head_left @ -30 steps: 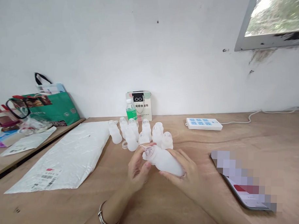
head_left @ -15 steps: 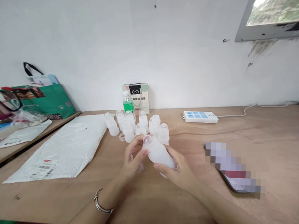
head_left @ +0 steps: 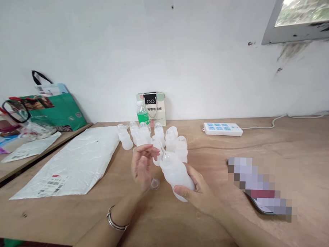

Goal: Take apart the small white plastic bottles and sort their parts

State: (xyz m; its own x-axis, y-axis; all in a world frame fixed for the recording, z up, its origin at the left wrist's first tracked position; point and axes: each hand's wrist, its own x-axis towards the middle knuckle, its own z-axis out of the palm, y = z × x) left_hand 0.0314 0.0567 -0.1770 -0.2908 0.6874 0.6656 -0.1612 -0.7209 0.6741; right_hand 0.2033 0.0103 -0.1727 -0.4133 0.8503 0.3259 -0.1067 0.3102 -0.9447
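Observation:
My right hand (head_left: 196, 186) is wrapped round the lower body of a frosted white baby bottle (head_left: 179, 176), tilted with its clear teat-like top up and to the left. Left of that top is my left hand (head_left: 143, 162), its fingers apart and slightly blurred, holding nothing that I can see. A small clear round piece with a wide rim, like a teat (head_left: 155, 184), lies on the table below the left hand. Behind both hands stands a group of several similar white bottles (head_left: 125, 138) with clear domed tops, some of them hidden by the left hand.
A white plastic mailing bag (head_left: 79, 160) lies flat to the left. Against the wall stand a paper bag (head_left: 159, 112) and a green-labelled drink bottle (head_left: 142, 113). A power strip (head_left: 223, 129) and a phone (head_left: 259, 188) are on the right; a green bag (head_left: 59, 111) is far left.
My left hand has let go of the bottle's top and drawn back to the left, its fingers opening. The right hand still grips the bottle. The view has shifted slightly.

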